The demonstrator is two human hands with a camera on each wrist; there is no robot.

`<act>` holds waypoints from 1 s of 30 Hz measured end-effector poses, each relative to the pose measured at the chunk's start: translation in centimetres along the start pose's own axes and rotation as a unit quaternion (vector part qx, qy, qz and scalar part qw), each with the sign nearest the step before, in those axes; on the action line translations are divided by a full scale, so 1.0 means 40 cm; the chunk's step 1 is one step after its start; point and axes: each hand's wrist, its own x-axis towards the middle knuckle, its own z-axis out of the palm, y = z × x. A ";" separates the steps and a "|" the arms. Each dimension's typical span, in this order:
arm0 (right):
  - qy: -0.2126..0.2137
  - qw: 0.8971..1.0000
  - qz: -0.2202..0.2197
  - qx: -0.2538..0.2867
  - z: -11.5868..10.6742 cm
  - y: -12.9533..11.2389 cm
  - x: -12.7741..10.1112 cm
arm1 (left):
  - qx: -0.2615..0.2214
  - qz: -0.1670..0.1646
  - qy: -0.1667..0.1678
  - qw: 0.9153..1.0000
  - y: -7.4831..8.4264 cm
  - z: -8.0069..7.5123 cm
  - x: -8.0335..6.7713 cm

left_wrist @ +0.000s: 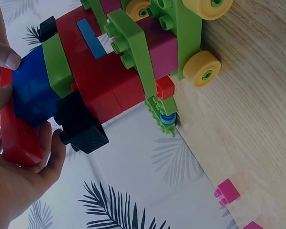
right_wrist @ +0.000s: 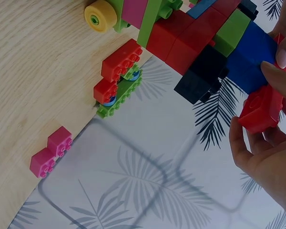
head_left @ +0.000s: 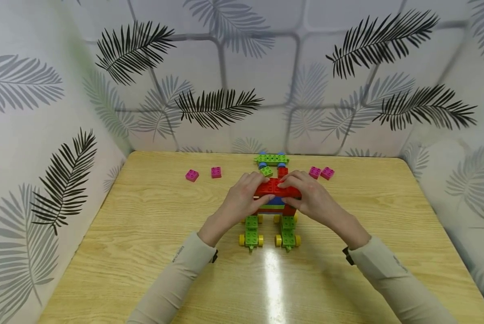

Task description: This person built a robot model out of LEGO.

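Observation:
A brick model (head_left: 275, 204) stands mid-table on two green wheeled bases (head_left: 251, 234) with yellow wheels. Its body is red, blue and green, with a black brick (left_wrist: 81, 126) jutting from one side. Both hands grip the long red brick (head_left: 276, 188) on top of the model. My left hand (head_left: 265, 191) curls round its left end, fingers over the top and thumb at the front. My right hand (head_left: 287, 187) holds its right end the same way. In the wrist views the red brick (left_wrist: 19, 138) (right_wrist: 262, 109) sits against the blue layer (right_wrist: 250, 62).
Two pink bricks (head_left: 191, 175) (head_left: 216, 172) lie at the back left, and two more (head_left: 315, 172) (head_left: 327, 173) at the back right. Behind the model are a green plate on blue wheels (head_left: 271, 159), a small green brick (head_left: 266, 171) and a red brick (head_left: 282, 171). Leaf-patterned walls enclose the table (head_left: 145, 252).

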 end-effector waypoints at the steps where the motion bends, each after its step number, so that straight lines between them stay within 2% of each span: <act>1: -0.001 1.000 -0.002 0.000 -0.001 0.001 0.000 | 0.002 -0.001 -0.001 1.000 0.000 0.000 0.000; 10: 0.003 1.000 -0.008 0.015 -0.006 0.002 -0.006 | 0.000 0.005 -0.001 1.000 0.000 -0.001 0.001; 13: 0.007 0.999 0.015 0.035 -0.011 0.000 -0.012 | 0.000 0.006 -0.003 1.000 0.000 -0.002 0.000; 16: 0.029 0.998 0.039 0.049 -0.018 0.005 -0.020 | 0.004 0.003 -0.007 1.000 0.001 -0.002 -0.001; 21: 0.070 0.995 0.050 0.047 -0.029 0.039 -0.033 | 0.009 0.000 -0.006 1.000 0.001 -0.003 -0.001; 30: 0.080 0.992 0.096 0.022 -0.019 0.117 -0.085 | 0.016 0.004 -0.012 1.000 0.001 -0.003 -0.005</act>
